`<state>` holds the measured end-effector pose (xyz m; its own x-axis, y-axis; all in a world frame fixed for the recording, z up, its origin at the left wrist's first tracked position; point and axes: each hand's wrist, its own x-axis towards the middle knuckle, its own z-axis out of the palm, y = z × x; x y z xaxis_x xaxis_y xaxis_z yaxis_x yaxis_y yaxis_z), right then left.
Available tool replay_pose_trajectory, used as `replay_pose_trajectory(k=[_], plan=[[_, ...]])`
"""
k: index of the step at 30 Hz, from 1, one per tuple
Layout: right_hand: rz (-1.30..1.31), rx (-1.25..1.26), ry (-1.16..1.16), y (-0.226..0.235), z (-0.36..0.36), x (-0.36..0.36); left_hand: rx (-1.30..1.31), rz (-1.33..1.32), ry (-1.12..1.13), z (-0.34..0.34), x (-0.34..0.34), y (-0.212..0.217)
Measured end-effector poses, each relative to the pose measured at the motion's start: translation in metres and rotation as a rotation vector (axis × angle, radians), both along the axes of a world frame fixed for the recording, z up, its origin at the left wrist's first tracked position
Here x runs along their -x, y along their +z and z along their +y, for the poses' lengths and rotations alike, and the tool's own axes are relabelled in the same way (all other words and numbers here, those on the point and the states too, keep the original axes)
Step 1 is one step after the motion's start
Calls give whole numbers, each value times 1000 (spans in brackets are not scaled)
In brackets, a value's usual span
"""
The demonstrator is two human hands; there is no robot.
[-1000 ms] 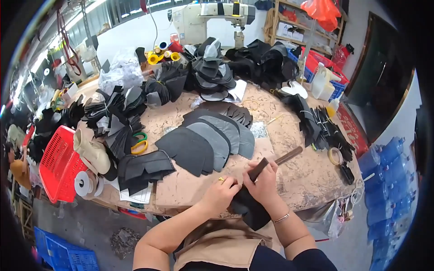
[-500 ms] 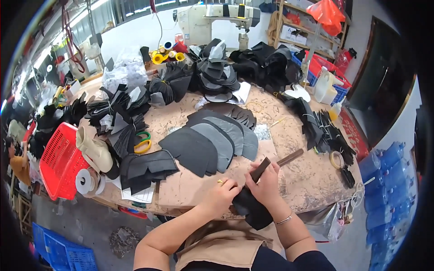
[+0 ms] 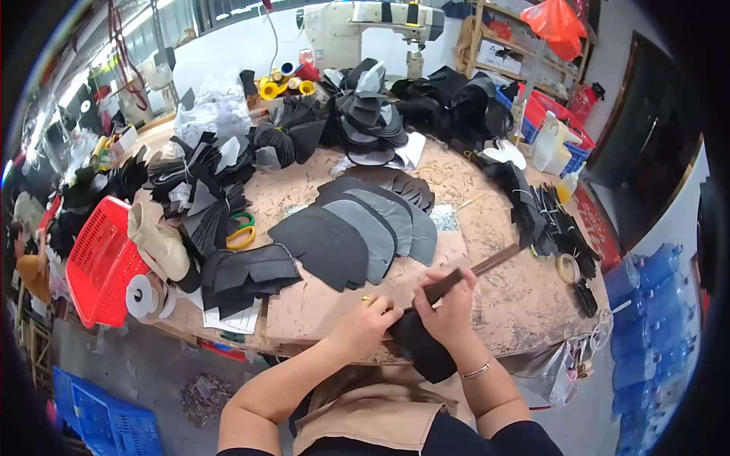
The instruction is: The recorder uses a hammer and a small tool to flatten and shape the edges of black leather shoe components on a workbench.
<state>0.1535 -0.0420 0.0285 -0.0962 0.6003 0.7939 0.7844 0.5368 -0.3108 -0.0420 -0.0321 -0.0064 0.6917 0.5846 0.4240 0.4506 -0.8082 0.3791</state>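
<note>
At the table's near edge my left hand [image 3: 366, 327] is closed, fingers pinching the edge of a black curved shoe-upper piece [image 3: 432, 348]. My right hand [image 3: 449, 304] is closed round a dark brown bar-like tool [image 3: 494, 261]; a thick end [image 3: 442, 286] shows by the thumb and a long flat end points to the far right. Its exact kind is unclear. The black piece hangs below the right hand, over my lap, partly hidden by it. Just beyond my hands, black and grey rounded pieces [image 3: 323, 247] lie fanned on the table.
To the left lie stacked black pieces [image 3: 251, 277], scissors with yellow and green handles [image 3: 241, 238], a cream boot [image 3: 160, 243] and a red basket [image 3: 99, 262]. Bundled pieces [image 3: 365, 121] and a sewing machine [image 3: 365, 34] stand at the back. Blue water bottles [image 3: 654, 327] are stacked right.
The brown tool has turned, its long end now angled further up and right. The black piece has bent into a rounder shape. My left hand still pinches its edge.
</note>
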Motion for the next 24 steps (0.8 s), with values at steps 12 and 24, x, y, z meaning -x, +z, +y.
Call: replay_pose_trajectory(k=[12,24], plan=[[2,54,24,-4,4,10,-35,-64,32,1,-1,-4],[73,180,68,-4,6,15,-83,-145,160,-12,4,-14]])
